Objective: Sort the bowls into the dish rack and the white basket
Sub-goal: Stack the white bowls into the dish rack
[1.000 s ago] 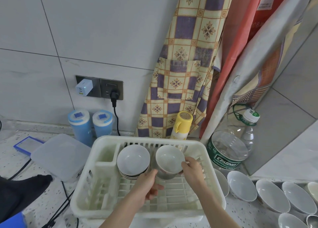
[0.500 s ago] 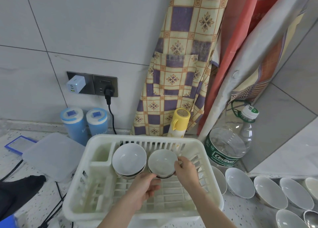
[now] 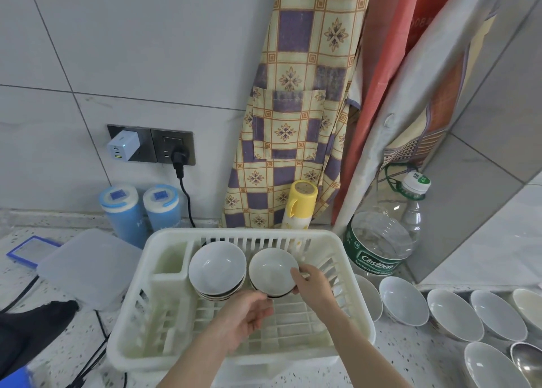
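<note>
Pale grey tiled wall (image 3: 146,50) rises behind the grip, carrying a dark metal socket plate (image 3: 152,144) up to its left. White speckled stone countertop (image 3: 404,358) spreads below. Yellow-and-purple checked cloth apron (image 3: 296,109) hangs above.

Large clear water bottle (image 3: 381,241): its green label read "Cestbon" in white script, with smaller lettering beneath too blurred to make out. Red bag (image 3: 422,3), top right: pale printed digits, partly hidden, apparently "008". Other markings were illegible.
</note>
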A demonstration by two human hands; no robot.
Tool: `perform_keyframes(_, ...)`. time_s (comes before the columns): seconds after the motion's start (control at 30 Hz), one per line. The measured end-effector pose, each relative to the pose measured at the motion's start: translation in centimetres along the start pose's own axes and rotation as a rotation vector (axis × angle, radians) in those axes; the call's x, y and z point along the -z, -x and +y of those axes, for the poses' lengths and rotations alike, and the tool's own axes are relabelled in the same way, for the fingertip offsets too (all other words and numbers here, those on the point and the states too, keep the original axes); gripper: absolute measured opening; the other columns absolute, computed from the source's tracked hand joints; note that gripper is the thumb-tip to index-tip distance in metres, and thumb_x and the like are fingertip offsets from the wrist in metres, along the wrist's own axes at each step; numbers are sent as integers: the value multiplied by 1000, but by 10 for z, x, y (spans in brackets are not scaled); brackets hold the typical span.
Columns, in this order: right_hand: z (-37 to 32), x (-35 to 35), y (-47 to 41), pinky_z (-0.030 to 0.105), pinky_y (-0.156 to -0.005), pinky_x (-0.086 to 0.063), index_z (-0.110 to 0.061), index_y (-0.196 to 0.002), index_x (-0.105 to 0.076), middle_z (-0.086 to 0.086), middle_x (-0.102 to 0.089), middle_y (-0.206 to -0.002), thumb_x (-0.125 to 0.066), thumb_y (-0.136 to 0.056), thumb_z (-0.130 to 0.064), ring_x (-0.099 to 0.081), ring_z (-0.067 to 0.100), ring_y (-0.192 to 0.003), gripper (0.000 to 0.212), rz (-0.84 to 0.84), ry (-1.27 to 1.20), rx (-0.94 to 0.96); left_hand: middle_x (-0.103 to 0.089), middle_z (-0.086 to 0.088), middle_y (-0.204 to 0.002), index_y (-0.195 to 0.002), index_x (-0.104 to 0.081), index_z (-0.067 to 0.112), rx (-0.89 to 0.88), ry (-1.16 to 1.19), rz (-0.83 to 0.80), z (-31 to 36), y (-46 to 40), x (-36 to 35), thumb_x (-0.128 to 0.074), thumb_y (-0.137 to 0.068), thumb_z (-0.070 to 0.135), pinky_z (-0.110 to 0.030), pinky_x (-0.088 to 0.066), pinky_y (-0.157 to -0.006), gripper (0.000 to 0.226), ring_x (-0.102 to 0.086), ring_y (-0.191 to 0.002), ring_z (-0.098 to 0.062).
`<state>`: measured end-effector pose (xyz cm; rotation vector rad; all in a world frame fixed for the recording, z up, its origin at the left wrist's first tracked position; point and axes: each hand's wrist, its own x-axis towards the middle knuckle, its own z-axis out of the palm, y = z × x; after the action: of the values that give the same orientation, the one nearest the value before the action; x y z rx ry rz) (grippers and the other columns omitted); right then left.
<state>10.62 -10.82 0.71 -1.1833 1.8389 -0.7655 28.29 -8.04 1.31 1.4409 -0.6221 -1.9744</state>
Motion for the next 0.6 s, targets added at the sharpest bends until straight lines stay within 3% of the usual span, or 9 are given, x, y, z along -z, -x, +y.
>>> perform_keyframes(0.17,-6,19,12,16,-41,-32,-18,-115,-62,0,-73,-73,-52,-95,-37,-44,-2,-36,29,31,-96,-74,-71,-22,-99,-98,-55,5,55,124,-17,6,11,2,-60,-93,13,-23,-41,-47,11,-67,-51,-16)
perform_keyframes(0.27,-7,39,30,17,-39,-33,-19,-114,-64,-1,-73,-70,-53,-95,-27,-41,2,-38,23,45,-209,-2,-74,-20,-106,-110,-58,1,61,165,-37,4,23,0,-57,-94,13,-20,-38,-41,20,-58,-46,-11)
perform_keyframes(0.37,-5,59,52,21,-50,-39,-24,-113,-64,-4,-73,-69,-52,-96,-23,-47,9,-51,21,82,-292,31,-77,-14,-102,-113,-64,3,60,190,-66,-2,41,-6,-57,-92,19,-19,-35,-39,27,-50,-51,-11)
perform_keyframes(0.6,29,107,104,13,-38,-31,-21,-103,-69,2,-70,-63,-51,-98,-13,-38,2,-39,20,270,-573,88,-70,-3,-74,-101,-67,10,56,224,-156,-22,76,-45,-53,-91,31,-21,-31,-39,27,-47,-47,-11)
